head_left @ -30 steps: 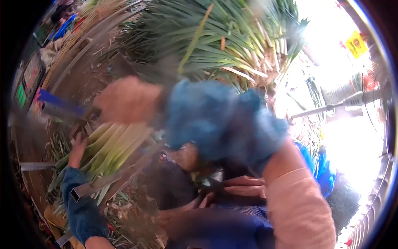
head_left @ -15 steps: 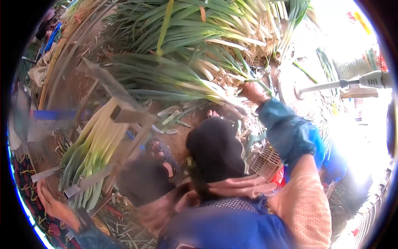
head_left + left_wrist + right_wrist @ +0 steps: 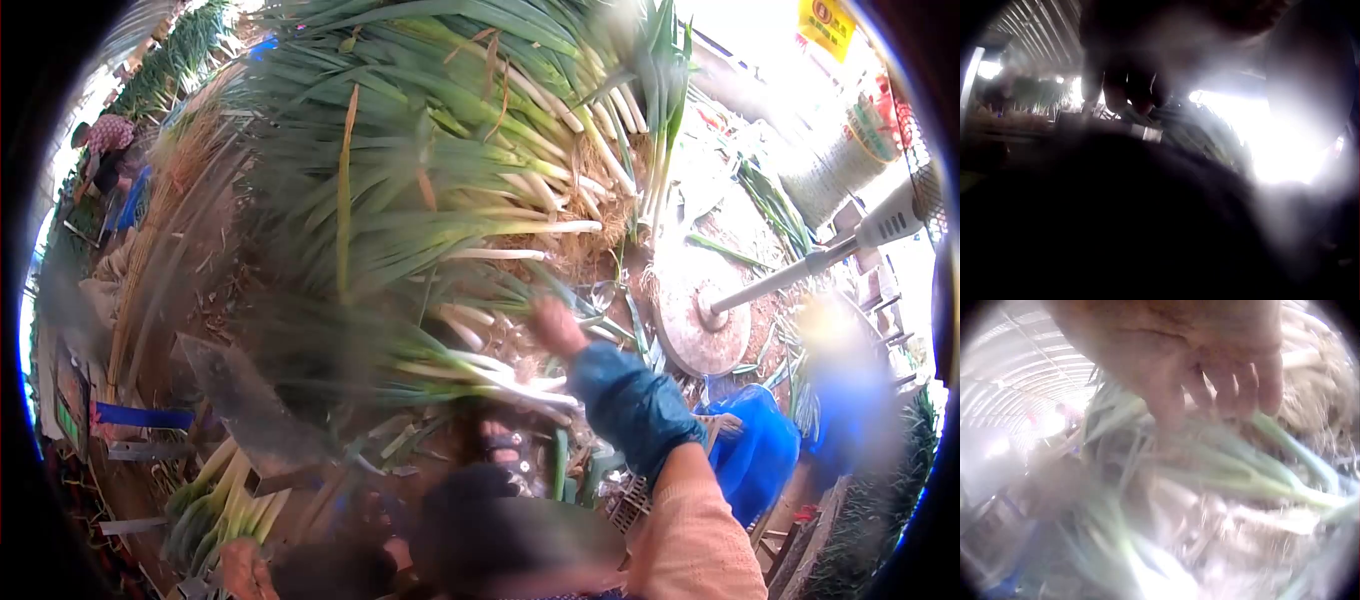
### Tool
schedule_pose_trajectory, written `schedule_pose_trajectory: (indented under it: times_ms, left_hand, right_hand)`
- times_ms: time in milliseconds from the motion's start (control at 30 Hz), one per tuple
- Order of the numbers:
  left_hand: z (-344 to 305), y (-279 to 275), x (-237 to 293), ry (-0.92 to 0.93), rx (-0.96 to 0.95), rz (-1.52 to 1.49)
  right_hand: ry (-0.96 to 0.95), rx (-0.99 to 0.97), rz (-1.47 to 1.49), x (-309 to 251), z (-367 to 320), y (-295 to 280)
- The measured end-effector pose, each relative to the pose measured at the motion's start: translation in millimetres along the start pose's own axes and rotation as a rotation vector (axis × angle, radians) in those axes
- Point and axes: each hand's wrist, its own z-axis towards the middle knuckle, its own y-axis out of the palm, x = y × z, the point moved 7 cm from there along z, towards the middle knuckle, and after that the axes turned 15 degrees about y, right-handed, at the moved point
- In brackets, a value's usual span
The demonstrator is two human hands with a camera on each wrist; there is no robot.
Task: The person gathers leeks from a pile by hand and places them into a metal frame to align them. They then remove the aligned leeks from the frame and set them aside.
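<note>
My right hand (image 3: 556, 326) is over the root ends of a small group of leeks (image 3: 480, 365) on the ground. In the right wrist view its fingers (image 3: 1225, 394) reach down, spaced slightly apart, right at the green stalks (image 3: 1229, 469), with nothing gripped between them. A larger pile of leeks (image 3: 430, 170) lies just beyond. My left hand (image 3: 245, 570) hangs low at the left, close to a bundle of leeks (image 3: 225, 505) in a metal frame. Dark and blurred in the left wrist view, its fingers (image 3: 1141, 94) dangle loosely.
A clear flat sheet (image 3: 240, 400) sticks up beside the frame's metal bars (image 3: 150, 450). To the right stand a round pedestal base (image 3: 700, 320) with a white pole, and a blue plastic bag (image 3: 755, 450). A plastic crate (image 3: 630, 500) sits below my right forearm.
My right hand went from above the framed bundle across to the leeks on the ground. The left hand left the bundle's edge, swung outward, then came back near it. The head view has shifted.
</note>
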Motion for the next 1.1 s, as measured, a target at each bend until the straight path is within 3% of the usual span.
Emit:
schedule_pose_trajectory:
  times_ms: [100, 167, 300, 433, 533, 600, 633, 700, 767, 800, 833, 867, 900, 933, 1033, 1100]
  left_hand:
    - [17, 12, 10, 0.014, -0.093, 0.024]
    - [27, 19, 13, 0.009, -0.15, 0.042]
    - [40, 31, 17, 0.01, -0.254, 0.091]
    - [47, 41, 20, 0.015, -0.326, 0.133]
    - [51, 48, 18, 0.024, -0.353, 0.158]
    - [51, 53, 17, 0.028, -0.368, 0.171]
    - [49, 54, 16, 0.036, -0.375, 0.177]
    - [47, 59, 14, 0.048, -0.387, 0.197]
    - [39, 63, 8, 0.053, -0.396, 0.225]
    - [33, 67, 8, 0.06, -0.396, 0.235]
    - [32, 69, 7, 0.056, -0.395, 0.262]
    - [30, 70, 7, 0.051, -0.393, 0.29]
    - [29, 70, 8, 0.038, -0.389, 0.322]
    - [40, 65, 13, 0.022, -0.404, 0.287]
    - [85, 45, 38, -0.019, -0.419, 0.178]
    - [94, 40, 42, -0.049, -0.375, 0.1]
  right_hand:
    - [0.013, 0.147, -0.06, -16, 61, -75]
    - [-0.112, 0.347, 0.023, -37, 97, -121]
    - [-0.124, 0.598, 0.001, -46, 178, -160]
    - [0.046, 0.438, -0.295, -35, 217, -150]
    - [-0.163, 0.463, -0.19, -49, 203, -134]
    - [-0.26, 0.272, -0.229, -85, 168, -110]
    - [-0.185, 0.021, -0.222, -110, 143, -107]
    - [-0.548, 0.298, 0.088, -126, 120, -112]
    - [-0.369, 0.651, -0.135, -104, 156, -117]
    - [-0.263, 0.608, -0.017, -85, 185, -131]
    - [0.013, 0.519, -0.044, -73, 194, -154]
    - [-0.012, 0.679, 0.024, -53, 213, -162]
    - [0.116, 0.411, -0.041, -22, 248, -156]
    - [0.106, 0.487, -0.03, -13, 254, -151]
    - [0.037, 0.374, -0.075, -38, 233, -169]
    - [-0.288, 0.657, 0.233, -66, 190, -162]
